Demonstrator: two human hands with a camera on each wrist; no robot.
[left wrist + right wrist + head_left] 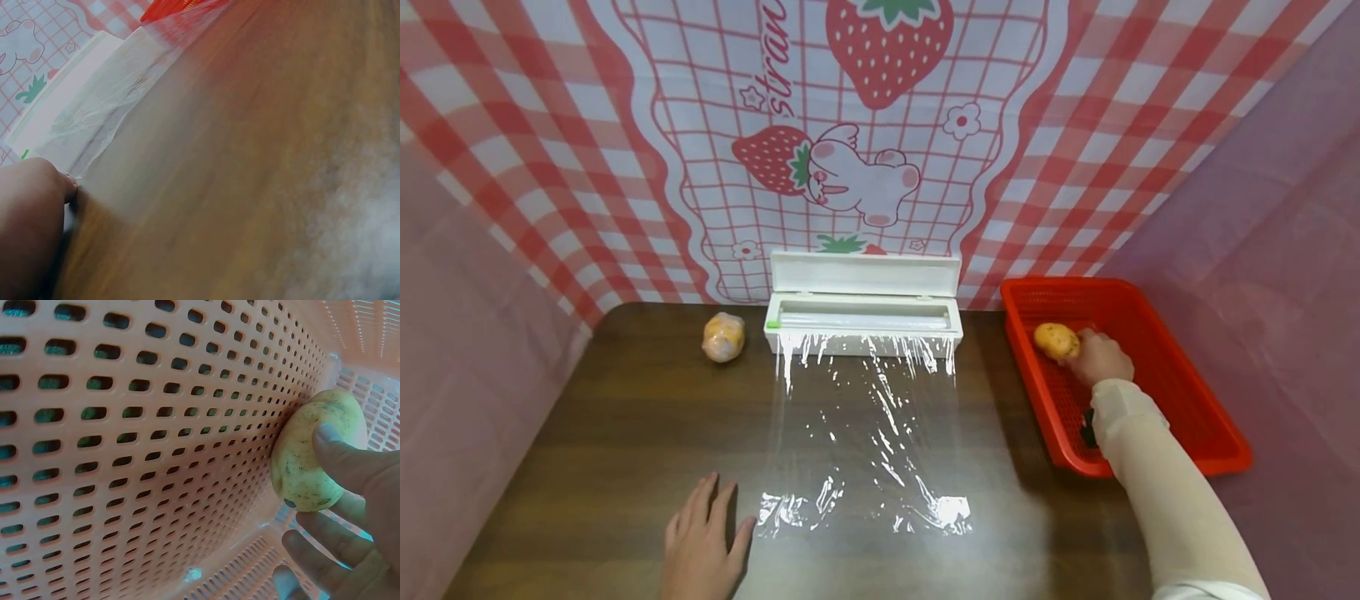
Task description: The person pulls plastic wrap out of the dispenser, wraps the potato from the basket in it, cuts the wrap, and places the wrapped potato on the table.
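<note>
My right hand [1101, 362] reaches into the red plastic basket [1180, 358] and grips a potato [1056, 341]. In the right wrist view the thumb lies on top of the potato [312, 456] and other fingers are beneath it, close to the perforated basket wall [144, 425]. My left hand [700, 542] rests palm down on the table, fingers extended, thumb close to the near left corner of a sheet of cling film [850, 442]. That sheet stretches toward me from a white dispenser box [865, 344], whose lid stands up.
A round yellow thing wrapped in film [724, 337] sits on the wooden table [625, 433], left of the dispenser. Something dark [1088, 429] lies in the basket, partly hidden by the right sleeve. A strawberry-print cloth [880, 167] hangs behind; pinkish panels [460, 333] close both sides.
</note>
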